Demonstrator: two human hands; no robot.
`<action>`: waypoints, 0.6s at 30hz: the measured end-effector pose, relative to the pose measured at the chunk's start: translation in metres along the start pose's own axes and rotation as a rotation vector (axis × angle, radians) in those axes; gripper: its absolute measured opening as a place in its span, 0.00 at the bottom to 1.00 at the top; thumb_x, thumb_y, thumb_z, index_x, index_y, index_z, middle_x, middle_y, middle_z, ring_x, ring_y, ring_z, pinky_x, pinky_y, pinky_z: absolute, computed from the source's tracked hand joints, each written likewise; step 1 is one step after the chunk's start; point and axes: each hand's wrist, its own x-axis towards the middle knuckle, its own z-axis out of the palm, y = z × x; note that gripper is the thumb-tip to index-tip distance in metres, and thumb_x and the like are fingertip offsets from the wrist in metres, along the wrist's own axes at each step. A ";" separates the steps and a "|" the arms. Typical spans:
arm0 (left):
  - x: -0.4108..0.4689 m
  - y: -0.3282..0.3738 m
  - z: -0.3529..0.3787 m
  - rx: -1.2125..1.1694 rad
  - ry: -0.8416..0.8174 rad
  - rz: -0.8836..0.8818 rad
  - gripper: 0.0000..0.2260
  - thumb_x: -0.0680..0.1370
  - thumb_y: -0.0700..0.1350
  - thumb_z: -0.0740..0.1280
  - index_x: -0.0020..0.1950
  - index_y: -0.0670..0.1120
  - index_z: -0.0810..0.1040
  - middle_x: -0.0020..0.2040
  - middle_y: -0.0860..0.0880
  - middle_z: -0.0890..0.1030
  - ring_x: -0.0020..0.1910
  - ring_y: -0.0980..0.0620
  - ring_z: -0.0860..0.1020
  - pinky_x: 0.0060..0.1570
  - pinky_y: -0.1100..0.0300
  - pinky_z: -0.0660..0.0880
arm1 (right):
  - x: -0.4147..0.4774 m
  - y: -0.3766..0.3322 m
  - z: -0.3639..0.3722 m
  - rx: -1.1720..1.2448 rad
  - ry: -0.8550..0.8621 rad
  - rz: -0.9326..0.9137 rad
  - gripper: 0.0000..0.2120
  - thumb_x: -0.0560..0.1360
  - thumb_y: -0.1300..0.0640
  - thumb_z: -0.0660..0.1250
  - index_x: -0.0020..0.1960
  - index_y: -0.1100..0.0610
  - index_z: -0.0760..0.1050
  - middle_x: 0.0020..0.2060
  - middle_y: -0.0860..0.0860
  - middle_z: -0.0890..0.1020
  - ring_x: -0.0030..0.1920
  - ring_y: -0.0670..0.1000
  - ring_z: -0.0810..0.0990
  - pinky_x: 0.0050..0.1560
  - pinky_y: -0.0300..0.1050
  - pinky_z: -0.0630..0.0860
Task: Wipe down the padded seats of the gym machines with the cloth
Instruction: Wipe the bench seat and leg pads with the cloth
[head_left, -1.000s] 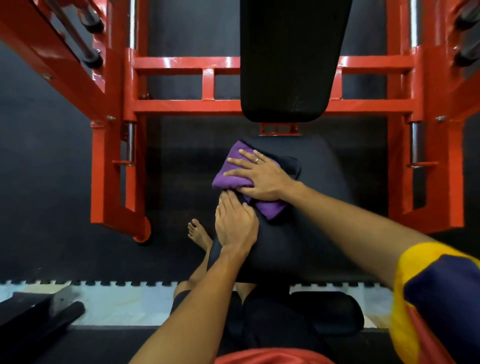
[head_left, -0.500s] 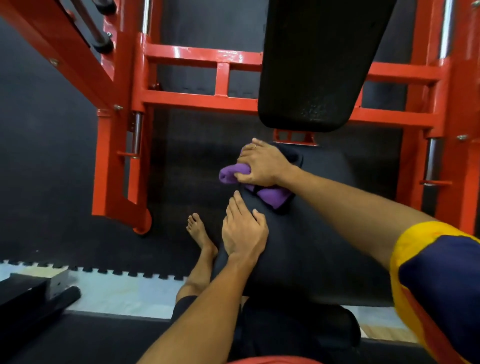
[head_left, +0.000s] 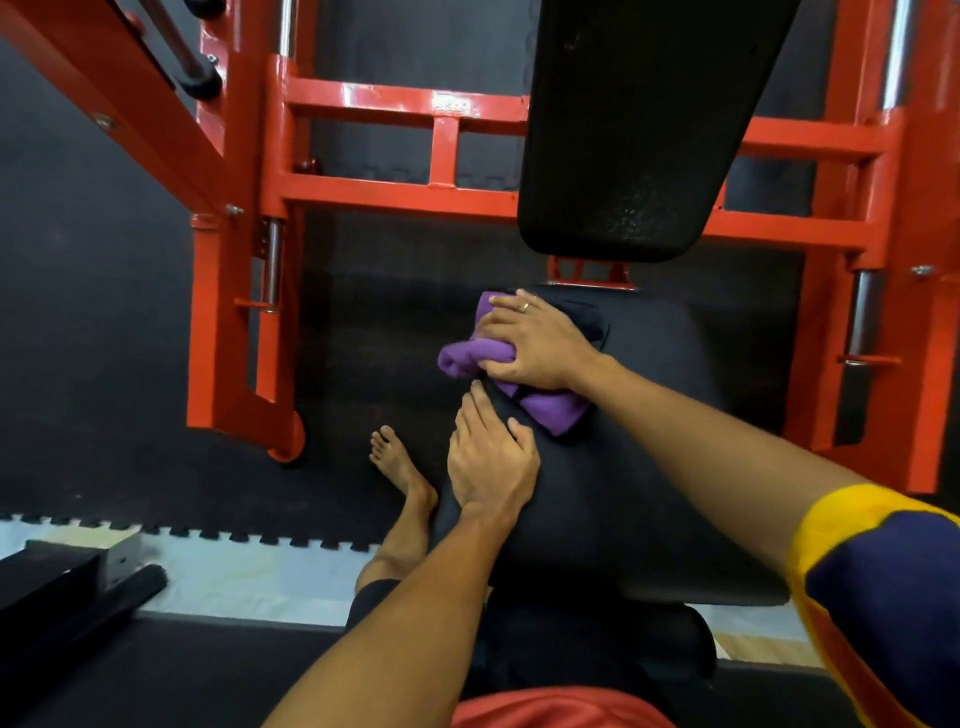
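I count one purple folded cloth (head_left: 550, 410) on the far-left corner of the one black padded seat (head_left: 649, 441), its long axis diagonal from far-left to near-right and the left end bunched into a roll. Of my two hands, the right hand (head_left: 535, 345) grips it with fingers curled over the roll, and the left hand (head_left: 488, 462) lies flat with straight fingers on the seat's left edge, just beside the cloth. One black back pad (head_left: 639, 130) sits beyond, in the red steel frame (head_left: 363, 189).

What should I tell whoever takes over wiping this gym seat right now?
Right grip: fingers curled over the bunched purple cloth, at the seat pad's far left corner.
Left grip: flat on the seat pad's left edge, holding nothing.
Done: wiping is under way; how much is covered doesn't show.
Left: probably the rest of the seat pad, then the back pad.
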 end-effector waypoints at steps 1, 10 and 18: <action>0.001 0.001 -0.001 0.006 -0.007 0.006 0.33 0.77 0.54 0.53 0.79 0.39 0.62 0.73 0.38 0.72 0.68 0.40 0.75 0.64 0.46 0.75 | 0.005 0.004 -0.005 -0.001 -0.001 0.044 0.31 0.74 0.31 0.53 0.66 0.47 0.79 0.66 0.45 0.79 0.76 0.51 0.65 0.80 0.56 0.50; -0.004 -0.015 -0.008 -0.035 -0.073 0.088 0.32 0.79 0.55 0.53 0.77 0.35 0.65 0.70 0.36 0.73 0.68 0.38 0.74 0.61 0.43 0.76 | -0.024 -0.032 0.022 0.126 0.147 0.100 0.29 0.73 0.34 0.58 0.64 0.49 0.81 0.65 0.47 0.81 0.76 0.52 0.67 0.80 0.54 0.55; -0.027 -0.043 -0.023 -0.039 -0.177 0.016 0.31 0.84 0.62 0.53 0.80 0.44 0.59 0.76 0.44 0.69 0.69 0.42 0.74 0.66 0.46 0.68 | -0.028 -0.045 0.015 0.114 0.191 0.202 0.32 0.70 0.34 0.56 0.65 0.50 0.80 0.67 0.49 0.80 0.77 0.53 0.66 0.79 0.55 0.56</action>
